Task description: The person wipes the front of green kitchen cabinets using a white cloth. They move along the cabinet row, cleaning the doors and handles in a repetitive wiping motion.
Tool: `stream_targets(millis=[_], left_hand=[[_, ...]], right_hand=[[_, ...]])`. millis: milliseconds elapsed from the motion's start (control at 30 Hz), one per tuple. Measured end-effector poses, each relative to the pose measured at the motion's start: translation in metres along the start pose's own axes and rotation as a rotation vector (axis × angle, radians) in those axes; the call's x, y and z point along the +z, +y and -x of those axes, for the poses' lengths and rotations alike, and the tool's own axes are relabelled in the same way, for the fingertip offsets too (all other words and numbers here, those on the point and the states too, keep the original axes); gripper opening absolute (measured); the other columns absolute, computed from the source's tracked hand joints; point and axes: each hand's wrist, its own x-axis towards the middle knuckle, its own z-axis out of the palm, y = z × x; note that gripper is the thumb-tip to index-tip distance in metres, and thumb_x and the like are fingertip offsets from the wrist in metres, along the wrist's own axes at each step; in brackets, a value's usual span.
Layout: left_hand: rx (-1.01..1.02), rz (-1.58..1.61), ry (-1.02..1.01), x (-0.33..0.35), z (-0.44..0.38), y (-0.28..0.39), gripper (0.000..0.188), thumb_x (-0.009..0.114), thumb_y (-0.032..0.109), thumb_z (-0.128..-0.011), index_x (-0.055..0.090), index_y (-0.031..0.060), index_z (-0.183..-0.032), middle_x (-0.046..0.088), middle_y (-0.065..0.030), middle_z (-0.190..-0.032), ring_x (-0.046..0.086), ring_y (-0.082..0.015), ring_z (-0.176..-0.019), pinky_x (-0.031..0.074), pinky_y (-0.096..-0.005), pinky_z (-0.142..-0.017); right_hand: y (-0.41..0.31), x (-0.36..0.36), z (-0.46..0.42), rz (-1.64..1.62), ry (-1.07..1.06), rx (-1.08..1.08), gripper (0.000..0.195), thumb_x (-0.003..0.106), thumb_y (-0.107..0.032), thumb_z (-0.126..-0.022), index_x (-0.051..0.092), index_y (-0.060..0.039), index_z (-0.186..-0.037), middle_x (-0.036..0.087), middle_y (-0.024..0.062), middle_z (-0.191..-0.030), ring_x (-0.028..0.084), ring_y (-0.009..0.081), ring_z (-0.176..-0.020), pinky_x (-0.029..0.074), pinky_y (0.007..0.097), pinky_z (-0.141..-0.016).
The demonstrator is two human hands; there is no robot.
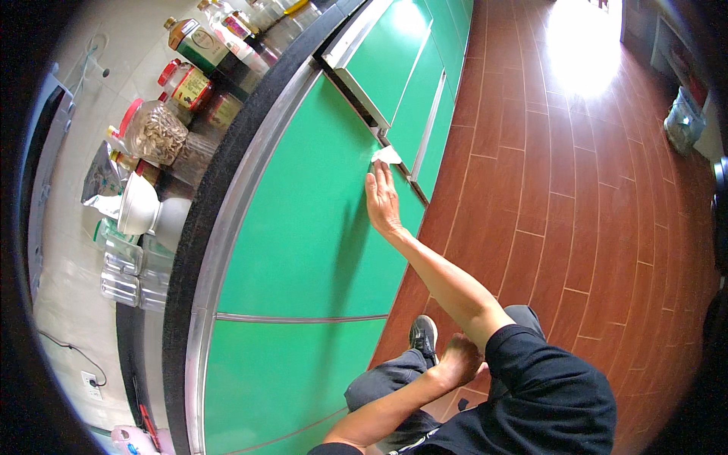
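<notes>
My right hand (383, 196) reaches out to a green cabinet door (296, 227), its fingers extended and close together. The fingertips press a small white cloth or tissue (387, 154) on the door's surface near a metal-edged gap. Beyond the cloth, a green drawer front or panel (375, 68) juts out a little. My left hand (462, 359) is bent in near my knees, below my right forearm; its fingers are mostly hidden, so what it may hold cannot be seen.
Along the left runs a dark countertop (196, 227) bearing bottles, a red-lidded jar (156, 132), a white bowl (138, 205) and clear plastic containers (122, 272). Reddish-brown plank-look flooring (546, 199) lies to the right. A bag-lined bin (684, 122) stands at the far right.
</notes>
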Motion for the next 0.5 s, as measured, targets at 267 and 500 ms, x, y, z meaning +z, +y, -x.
stream_targets(millis=[267, 500], left_hand=[[0.162, 0.067, 0.473, -0.011, 0.006, -0.001, 0.021, 0.073, 0.026, -0.064, 0.062, 0.0117, -0.053, 0.056, -0.0107, -0.061, 0.054, -0.0295, -0.067, 0.036, -0.0436, -0.060], [0.015, -0.042, 0.240, -0.052, 0.017, 0.009, 0.023, 0.072, 0.033, -0.074, 0.068, 0.0106, -0.067, 0.062, -0.0097, -0.072, 0.056, -0.0281, -0.082, 0.038, -0.0414, -0.067]], right_hand=[[-0.079, 0.033, -0.034, -0.142, 0.048, -0.479, 0.070, 0.038, -0.048, -0.103, 0.029, -0.0020, -0.155, 0.025, 0.0233, -0.160, 0.022, 0.0367, -0.150, 0.019, 0.0421, -0.121], [-0.096, 0.026, -0.065, -0.097, 0.105, -0.428, 0.069, 0.035, -0.047, -0.104, 0.030, 0.0031, -0.152, 0.029, 0.0246, -0.158, 0.025, 0.0386, -0.148, 0.019, 0.0434, -0.122]])
